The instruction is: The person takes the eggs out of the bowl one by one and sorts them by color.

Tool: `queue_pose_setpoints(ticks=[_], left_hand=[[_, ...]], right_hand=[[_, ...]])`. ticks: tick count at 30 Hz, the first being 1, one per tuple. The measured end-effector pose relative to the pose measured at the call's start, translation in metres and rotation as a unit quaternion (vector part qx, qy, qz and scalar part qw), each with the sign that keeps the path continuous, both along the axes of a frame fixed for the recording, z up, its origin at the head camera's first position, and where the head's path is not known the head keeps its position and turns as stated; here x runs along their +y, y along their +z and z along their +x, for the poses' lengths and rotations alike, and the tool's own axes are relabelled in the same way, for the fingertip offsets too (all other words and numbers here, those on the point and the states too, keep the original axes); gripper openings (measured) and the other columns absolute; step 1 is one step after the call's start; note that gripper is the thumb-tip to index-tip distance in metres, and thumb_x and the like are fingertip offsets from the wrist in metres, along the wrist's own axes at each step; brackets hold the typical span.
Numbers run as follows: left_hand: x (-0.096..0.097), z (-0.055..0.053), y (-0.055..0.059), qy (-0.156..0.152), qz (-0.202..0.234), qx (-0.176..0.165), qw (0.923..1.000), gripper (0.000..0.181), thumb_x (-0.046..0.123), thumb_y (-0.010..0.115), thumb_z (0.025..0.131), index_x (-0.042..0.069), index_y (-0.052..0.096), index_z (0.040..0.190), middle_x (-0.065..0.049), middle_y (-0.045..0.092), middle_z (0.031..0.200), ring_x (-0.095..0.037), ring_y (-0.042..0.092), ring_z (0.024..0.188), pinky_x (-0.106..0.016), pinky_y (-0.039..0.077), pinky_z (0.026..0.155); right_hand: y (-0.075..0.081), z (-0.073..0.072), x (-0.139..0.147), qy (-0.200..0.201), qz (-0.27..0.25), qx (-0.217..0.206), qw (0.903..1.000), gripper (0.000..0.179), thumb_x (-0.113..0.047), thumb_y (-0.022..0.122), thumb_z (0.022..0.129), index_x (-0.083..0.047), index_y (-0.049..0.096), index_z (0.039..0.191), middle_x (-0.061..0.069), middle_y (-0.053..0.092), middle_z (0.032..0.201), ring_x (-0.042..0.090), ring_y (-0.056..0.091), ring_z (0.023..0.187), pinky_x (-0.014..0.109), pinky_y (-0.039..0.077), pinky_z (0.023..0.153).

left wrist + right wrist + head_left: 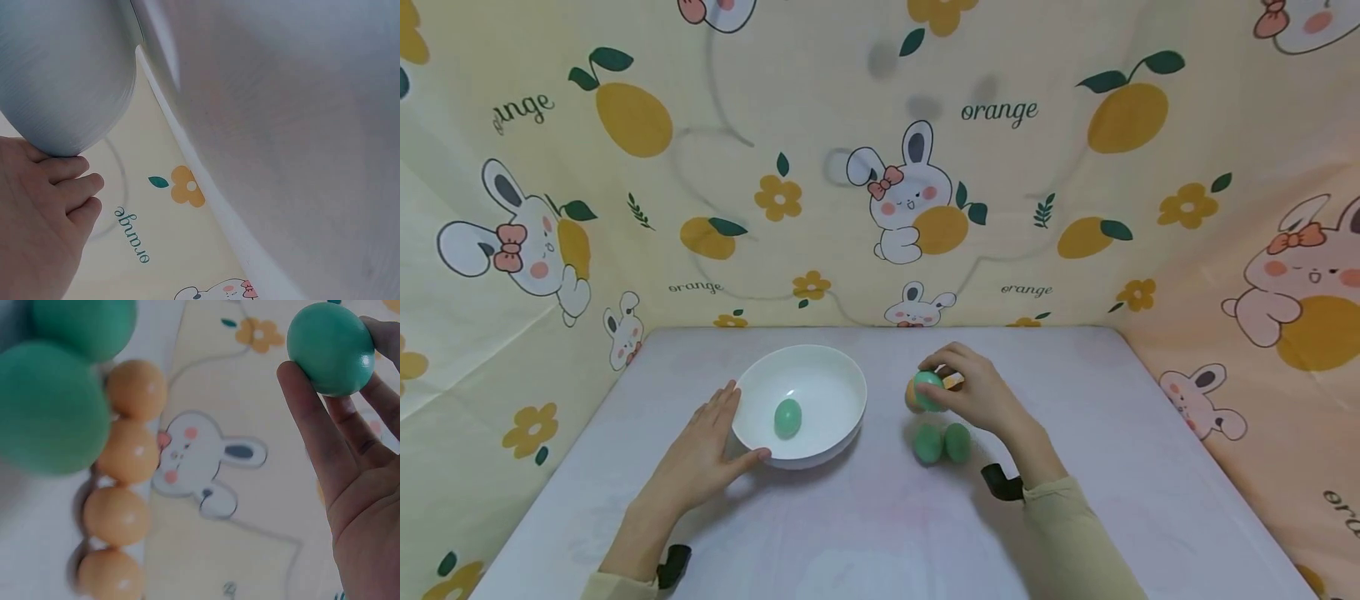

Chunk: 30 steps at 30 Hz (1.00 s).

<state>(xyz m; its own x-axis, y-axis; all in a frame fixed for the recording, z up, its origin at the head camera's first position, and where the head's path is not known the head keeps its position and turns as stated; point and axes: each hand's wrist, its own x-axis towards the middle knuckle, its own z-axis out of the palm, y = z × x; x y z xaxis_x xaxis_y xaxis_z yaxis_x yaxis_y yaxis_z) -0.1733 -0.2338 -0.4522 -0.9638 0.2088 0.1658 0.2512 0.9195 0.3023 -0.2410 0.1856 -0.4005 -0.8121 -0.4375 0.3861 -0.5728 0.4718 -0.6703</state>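
A white bowl (835,383) stands on the table with one green egg (787,418) inside it. My left hand (703,454) rests against the bowl's near left side, its fingers extended along the wall and its thumb at the front rim. In the left wrist view the fingertips (81,190) lie by the bowl's outer wall. My right hand (981,396) pinches another green egg (331,350) between fingertips and thumb, raised over the table right of the bowl. Beneath that hand lie two more green eggs (928,443), side by side.
Several brown eggs (117,515) form a row behind the two green ones, mostly hidden by my right hand in the head view. A white-covered table (865,533) carries everything. Printed cloth (820,100) with rabbits and oranges hangs at the back and both sides.
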Motion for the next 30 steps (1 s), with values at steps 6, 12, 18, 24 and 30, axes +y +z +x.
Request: queue_pose_setpoints(ticks=[6, 12, 18, 24, 30], left_hand=[[0.000, 0.001, 0.001, -0.004, -0.002, -0.001, 1.0000, 0.111, 0.069, 0.065, 0.091, -0.008, 0.025, 0.160, -0.026, 0.023, 0.169, -0.047, 0.023, 0.155, -0.062, 0.024, 0.125], [-0.002, 0.001, 0.003, -0.005, -0.001, 0.000, 1.0000, 0.111, 0.068, 0.066, 0.091, -0.009, 0.025, 0.160, -0.026, 0.023, 0.169, -0.047, 0.023, 0.154, -0.062, 0.024, 0.125], [-0.002, 0.000, 0.001, -0.008, 0.003, 0.003, 1.0000, 0.110, 0.066, 0.067, 0.091, -0.009, 0.026, 0.160, -0.027, 0.023, 0.168, -0.048, 0.024, 0.154, -0.063, 0.024, 0.125], [-0.002, 0.000, 0.000, -0.008, 0.002, -0.004, 1.0000, 0.113, 0.071, 0.064, 0.091, -0.008, 0.023, 0.161, -0.026, 0.021, 0.169, -0.047, 0.022, 0.155, -0.063, 0.023, 0.125], [-0.001, 0.000, 0.001, -0.011, 0.007, -0.005, 0.9999, 0.113, 0.070, 0.064, 0.091, -0.008, 0.023, 0.161, -0.026, 0.022, 0.169, -0.048, 0.022, 0.154, -0.063, 0.023, 0.125]], right_hand=[[-0.014, 0.006, 0.025, -0.053, 0.010, -0.009, 0.9985, 0.023, -0.023, 0.081, 0.093, -0.017, 0.074, 0.113, -0.001, 0.066, 0.113, 0.024, 0.069, 0.103, 0.044, 0.063, 0.087], [-0.024, 0.008, 0.043, -0.079, 0.003, -0.013, 0.9968, 0.023, -0.023, 0.081, 0.093, -0.014, 0.074, 0.113, 0.000, 0.067, 0.114, 0.026, 0.067, 0.103, 0.050, 0.062, 0.088], [-0.033, 0.014, 0.059, -0.097, 0.018, -0.021, 0.9949, 0.023, -0.022, 0.079, 0.095, -0.013, 0.073, 0.115, 0.003, 0.067, 0.115, 0.026, 0.069, 0.100, 0.041, 0.062, 0.082], [-0.043, 0.017, 0.073, -0.104, 0.052, -0.046, 0.9922, 0.028, -0.025, 0.076, 0.098, -0.008, 0.071, 0.120, 0.007, 0.066, 0.118, 0.030, 0.070, 0.102, 0.042, 0.061, 0.082], [-0.050, 0.018, 0.084, -0.102, 0.082, -0.072, 0.9888, 0.028, -0.026, 0.075, 0.099, -0.006, 0.070, 0.119, 0.010, 0.066, 0.118, 0.030, 0.069, 0.102, 0.042, 0.061, 0.082]])
